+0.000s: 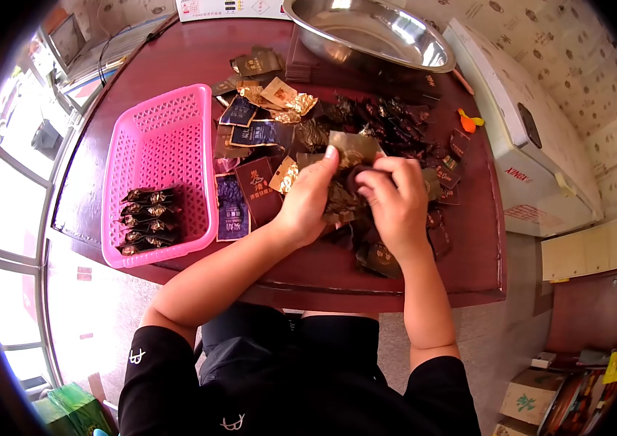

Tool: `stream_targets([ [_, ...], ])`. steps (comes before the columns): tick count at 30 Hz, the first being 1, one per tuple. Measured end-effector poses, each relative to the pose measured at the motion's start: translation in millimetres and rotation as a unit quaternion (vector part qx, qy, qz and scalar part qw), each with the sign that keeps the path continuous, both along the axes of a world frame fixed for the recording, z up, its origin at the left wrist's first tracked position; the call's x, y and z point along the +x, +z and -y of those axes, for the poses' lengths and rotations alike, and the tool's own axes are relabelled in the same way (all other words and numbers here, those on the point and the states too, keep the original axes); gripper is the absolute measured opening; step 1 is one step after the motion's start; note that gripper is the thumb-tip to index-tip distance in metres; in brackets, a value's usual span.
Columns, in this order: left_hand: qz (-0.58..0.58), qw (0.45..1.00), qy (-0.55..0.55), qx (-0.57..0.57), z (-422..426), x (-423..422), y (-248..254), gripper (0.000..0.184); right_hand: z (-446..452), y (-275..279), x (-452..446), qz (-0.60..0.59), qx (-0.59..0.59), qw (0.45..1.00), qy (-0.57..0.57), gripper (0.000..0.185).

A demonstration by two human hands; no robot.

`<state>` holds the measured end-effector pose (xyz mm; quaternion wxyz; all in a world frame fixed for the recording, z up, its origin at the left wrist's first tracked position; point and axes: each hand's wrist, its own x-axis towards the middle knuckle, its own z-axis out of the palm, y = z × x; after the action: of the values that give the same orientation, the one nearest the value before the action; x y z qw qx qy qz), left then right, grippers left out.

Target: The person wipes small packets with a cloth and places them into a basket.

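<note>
Over the middle of the table, my left hand (310,195) grips an olive-brown foil packet (354,147), its thumb laid along the near side. Just to the right, my right hand (398,202) has its fingers curled together around something dark that they mostly cover. Under both hands is a spread of small packets: crumpled dark ones (395,120), gold foil ones (295,104) and blue ones (256,133). A flat maroon packet with gold characters (257,187) lies beside my left wrist. Several dark packets (150,219) stand in a row inside the pink basket (205,145).
A large steel basin (432,54) is at the back of the dark red table (170,54). To the right stands a white chest appliance (519,131). An orange and yellow item (470,120) lies near the right edge. Cardboard boxes (530,396) are on the floor.
</note>
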<state>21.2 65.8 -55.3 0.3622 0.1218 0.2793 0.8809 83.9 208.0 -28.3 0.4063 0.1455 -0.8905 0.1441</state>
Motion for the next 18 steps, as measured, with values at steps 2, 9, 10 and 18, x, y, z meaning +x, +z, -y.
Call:
stream_targets([
  [2,-0.039,0.999,-0.002,0.02,6,-6,11,0.054,-9,2,0,0.01,0.006,0.999,-0.042,0.021],
  [9,-0.038,0.996,0.051,0.057,2,-10,10,0.066,10,-2,13,-0.087,-0.016,0.995,0.043,0.02],
  [10,-0.043,0.996,0.052,0.055,3,-10,11,0.068,16,-4,12,-0.047,0.016,0.996,0.075,0.018],
  [18,-0.032,0.996,0.074,0.048,3,-7,12,0.06,12,-1,5,-0.072,0.067,0.995,-0.001,0.013],
])
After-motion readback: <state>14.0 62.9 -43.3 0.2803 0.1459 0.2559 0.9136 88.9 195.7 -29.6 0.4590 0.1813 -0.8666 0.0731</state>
